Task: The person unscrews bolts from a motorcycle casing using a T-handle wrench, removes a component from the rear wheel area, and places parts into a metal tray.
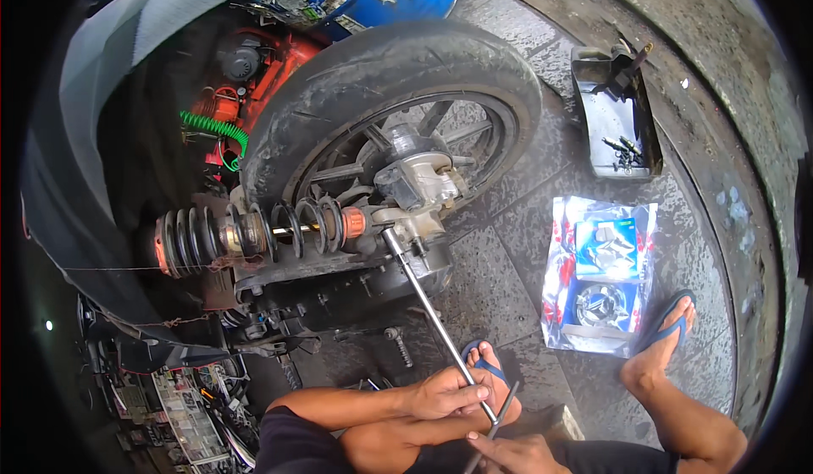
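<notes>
- Wheel [411, 148]: stands beyond the hands, attached to its hub housing.
- Shock absorber [254, 230]: lies left of the hub; its coil spring leaves the lower end accessible.
- T-handle wrench [434, 317]: runs from that lower end to the hands; the long shaft presumably gives reach. Socket seating cannot be confirmed.
- Tray [603, 117]: right of the wheel, apparently for containment.
- Plastic bag [599, 275]: flat beside the foot, its blue packets face up, presumably within reach.
- Left hand [449, 392]: fingers curled around the shaft, apparently steadying it.
- Right hand [521, 455]: one finger touches the crossbar, likely for leverage; full grip cannot be determined.
- Small metal pieces [625, 153]: grouped inside the tray, probably against loss.
</notes>
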`<state>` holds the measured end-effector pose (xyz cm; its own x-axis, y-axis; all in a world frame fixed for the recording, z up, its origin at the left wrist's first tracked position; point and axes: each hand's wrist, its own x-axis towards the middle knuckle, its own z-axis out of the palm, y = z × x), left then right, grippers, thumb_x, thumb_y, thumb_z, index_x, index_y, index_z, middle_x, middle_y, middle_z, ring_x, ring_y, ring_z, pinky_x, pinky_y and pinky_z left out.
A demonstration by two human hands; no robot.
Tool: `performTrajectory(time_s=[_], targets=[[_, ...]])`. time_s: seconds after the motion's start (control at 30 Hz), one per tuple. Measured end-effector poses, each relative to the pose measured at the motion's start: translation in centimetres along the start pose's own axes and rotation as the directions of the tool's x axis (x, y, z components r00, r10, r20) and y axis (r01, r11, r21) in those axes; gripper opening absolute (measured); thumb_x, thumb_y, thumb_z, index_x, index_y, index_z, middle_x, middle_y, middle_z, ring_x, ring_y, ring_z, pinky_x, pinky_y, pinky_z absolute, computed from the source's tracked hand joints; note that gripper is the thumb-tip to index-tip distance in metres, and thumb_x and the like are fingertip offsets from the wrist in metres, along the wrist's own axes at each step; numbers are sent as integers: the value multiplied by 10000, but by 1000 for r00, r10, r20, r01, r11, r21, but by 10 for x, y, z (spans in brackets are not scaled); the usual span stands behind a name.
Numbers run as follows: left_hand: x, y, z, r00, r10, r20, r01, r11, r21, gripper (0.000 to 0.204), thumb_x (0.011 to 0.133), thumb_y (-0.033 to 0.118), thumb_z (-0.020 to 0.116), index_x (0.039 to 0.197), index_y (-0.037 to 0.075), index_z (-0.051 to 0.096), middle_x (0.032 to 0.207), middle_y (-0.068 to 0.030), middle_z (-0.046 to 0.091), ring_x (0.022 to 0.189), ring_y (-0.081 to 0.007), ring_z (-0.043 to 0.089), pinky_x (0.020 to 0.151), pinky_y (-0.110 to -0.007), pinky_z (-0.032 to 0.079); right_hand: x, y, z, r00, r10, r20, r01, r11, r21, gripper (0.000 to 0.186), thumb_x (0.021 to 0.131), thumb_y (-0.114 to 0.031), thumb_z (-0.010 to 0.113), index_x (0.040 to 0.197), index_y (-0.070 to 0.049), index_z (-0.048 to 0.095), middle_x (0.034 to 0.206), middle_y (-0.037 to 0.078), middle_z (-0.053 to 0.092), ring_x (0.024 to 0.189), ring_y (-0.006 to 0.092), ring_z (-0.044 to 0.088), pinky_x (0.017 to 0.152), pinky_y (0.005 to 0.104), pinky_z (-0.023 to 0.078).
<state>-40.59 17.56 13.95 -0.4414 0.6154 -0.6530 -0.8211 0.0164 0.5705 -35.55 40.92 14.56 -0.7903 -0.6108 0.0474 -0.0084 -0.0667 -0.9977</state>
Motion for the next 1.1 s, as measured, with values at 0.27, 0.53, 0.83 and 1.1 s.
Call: performTrajectory(time_s=[0.27, 0.53, 0.83, 1.1], targets=[[-15, 4, 10, 983, 54, -175, -46, 998, 49, 313, 1030, 288, 467, 970, 9, 596, 708, -3, 500, 613, -68, 441, 569, -217, 381, -25, 30, 39, 588, 683, 434, -459, -160, 874, 544, 861, -589, 608, 919, -52, 545, 731, 90, 603, 579, 176, 561, 520, 289, 435], [-46, 125, 49, 838, 476, -266, 350, -96, 932, 360, 933, 337, 562, 801, 10, 637, 626, -210, 621, 641, -387, 648, 582, -488, 509, 10, 41, 51, 856, 506, 106, -80, -73, 994, 394, 936, -96, 591, 1303, -2, 481, 929, 165, 681, 979, 317, 661, 887, 414, 531], [17, 220, -23, 498, 684, -533, 852, -272, 447, 359, 866, 155, 441, 1143, -70, 482, 1054, -294, 666, 1058, -409, 638, 976, -531, 373, 16, 27, 54, 869, 456, 194, -142, -145, 979, 216, 974, -166, 562, 1150, -43, 580, 912, 96, 658, 905, 266, 667, 856, 407, 549], [18, 230, -21, 481, 630, -610, 853, -176, 491, 430, 850, 153, 450, 1190, -106, 498, 1143, -325, 618, 1115, -423, 601, 961, -492, 454, 17, 25, 51, 893, 420, 161, -191, 30, 981, 305, 1001, -205, 520, 1189, 34, 546, 774, 60, 599, 896, 253, 671, 816, 383, 572]])
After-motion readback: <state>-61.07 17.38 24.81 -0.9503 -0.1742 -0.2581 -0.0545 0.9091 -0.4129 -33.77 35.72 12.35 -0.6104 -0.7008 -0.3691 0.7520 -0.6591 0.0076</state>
